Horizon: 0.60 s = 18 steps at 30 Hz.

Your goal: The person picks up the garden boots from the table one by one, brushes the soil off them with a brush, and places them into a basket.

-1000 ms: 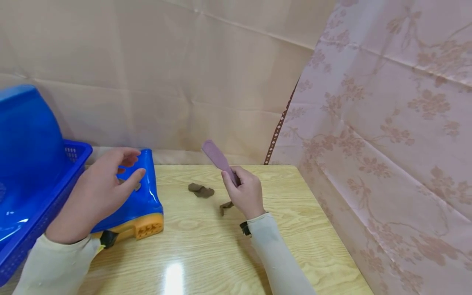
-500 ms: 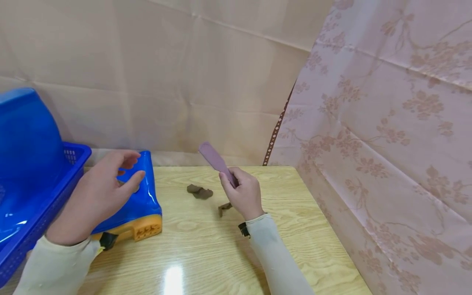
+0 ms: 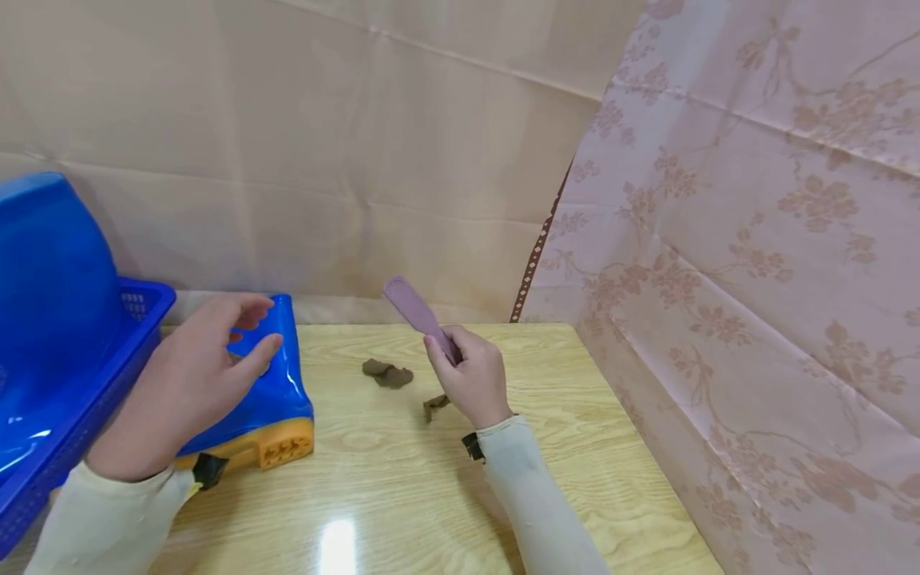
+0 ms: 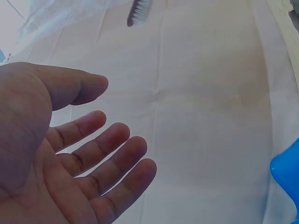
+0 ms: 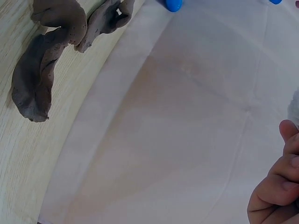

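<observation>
My right hand [image 3: 477, 379] grips a purple brush [image 3: 413, 306] by its handle and holds it raised over the table, head pointing up and left. White bristles show under the brush [image 4: 139, 11] in the left wrist view. My left hand [image 3: 187, 375] is held with fingers apart and thumb spread, nothing between them. Below it a blue rain boot [image 3: 293, 367] with an orange sole lies on its side, partly hidden by that hand. Two brown clay-like lumps lie on the table: one lump [image 3: 388, 373] left of the right hand, a twisted piece [image 3: 434, 407] close beside it.
At the left stands a blue plastic basket [image 3: 154, 307] with another blue boot [image 3: 53, 263] in it. Beige cloth [image 3: 345, 160] hangs behind the wood-grain table [image 3: 374, 495], and flowered pink cloth [image 3: 762, 263] runs along its right side.
The whole scene has shifted slightly left in the head view. Both hands keep nearly the same pose, and the brush stays in the right hand.
</observation>
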Motion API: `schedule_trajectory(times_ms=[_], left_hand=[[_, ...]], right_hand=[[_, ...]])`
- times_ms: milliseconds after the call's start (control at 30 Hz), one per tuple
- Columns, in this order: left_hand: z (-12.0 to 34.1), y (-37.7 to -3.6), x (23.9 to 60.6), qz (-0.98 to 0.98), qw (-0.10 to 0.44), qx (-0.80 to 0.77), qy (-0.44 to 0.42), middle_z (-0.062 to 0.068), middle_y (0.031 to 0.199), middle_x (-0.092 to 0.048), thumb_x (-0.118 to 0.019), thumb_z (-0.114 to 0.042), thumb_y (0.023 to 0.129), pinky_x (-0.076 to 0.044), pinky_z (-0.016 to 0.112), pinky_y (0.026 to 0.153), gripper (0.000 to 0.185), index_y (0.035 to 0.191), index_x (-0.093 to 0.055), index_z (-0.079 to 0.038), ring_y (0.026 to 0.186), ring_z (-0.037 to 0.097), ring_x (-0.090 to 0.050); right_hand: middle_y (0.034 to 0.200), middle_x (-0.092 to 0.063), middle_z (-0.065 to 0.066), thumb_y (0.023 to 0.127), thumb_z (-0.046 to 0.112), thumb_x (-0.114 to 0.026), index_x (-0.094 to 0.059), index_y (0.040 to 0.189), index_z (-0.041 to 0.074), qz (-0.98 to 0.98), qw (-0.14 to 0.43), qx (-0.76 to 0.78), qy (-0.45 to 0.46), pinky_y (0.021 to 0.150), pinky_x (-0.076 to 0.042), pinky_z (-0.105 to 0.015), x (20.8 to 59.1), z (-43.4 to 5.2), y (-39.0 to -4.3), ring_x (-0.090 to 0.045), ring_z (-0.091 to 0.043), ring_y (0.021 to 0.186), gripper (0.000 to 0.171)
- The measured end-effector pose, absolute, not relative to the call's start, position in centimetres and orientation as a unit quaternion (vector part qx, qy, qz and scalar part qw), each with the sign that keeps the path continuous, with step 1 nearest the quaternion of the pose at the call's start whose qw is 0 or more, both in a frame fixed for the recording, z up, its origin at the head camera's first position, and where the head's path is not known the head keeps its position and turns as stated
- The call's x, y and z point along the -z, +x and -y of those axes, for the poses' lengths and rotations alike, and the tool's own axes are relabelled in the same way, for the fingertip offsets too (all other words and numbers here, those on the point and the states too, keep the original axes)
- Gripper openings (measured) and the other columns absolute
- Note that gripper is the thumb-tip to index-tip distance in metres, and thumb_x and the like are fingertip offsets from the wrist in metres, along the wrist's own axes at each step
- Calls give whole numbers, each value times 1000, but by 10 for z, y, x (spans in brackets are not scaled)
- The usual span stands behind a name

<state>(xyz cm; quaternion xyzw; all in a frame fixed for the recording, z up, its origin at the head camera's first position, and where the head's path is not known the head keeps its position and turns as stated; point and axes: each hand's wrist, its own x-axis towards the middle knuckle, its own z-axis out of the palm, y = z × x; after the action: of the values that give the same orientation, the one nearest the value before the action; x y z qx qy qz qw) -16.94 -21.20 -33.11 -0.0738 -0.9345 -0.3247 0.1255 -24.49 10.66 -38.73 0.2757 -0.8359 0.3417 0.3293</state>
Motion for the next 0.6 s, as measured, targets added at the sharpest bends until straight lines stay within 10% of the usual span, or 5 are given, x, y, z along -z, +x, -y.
schedule_trajectory(times_ms=[267, 600], left_hand=[[200, -174, 338, 933, 101, 330, -101, 24, 139, -56, -61, -29, 105, -51, 65, 96, 54, 148, -46, 0, 121, 44, -58], [241, -220, 355, 962, -84, 258, 8, 40, 140, -47, -61, -46, 102, -51, 70, 91, 75, 146, -39, 10, 120, 58, -51]], right_hand=[[61, -55, 6, 99, 24, -70, -75, 90, 7, 840, 325, -342, 269, 41, -29, -20, 386, -111, -246, -36, -2, 47, 19], [64, -61, 3, 99, 23, -70, -76, 94, 5, 840, 324, -340, 270, 40, -30, -20, 383, -118, -250, -37, -2, 47, 20]])
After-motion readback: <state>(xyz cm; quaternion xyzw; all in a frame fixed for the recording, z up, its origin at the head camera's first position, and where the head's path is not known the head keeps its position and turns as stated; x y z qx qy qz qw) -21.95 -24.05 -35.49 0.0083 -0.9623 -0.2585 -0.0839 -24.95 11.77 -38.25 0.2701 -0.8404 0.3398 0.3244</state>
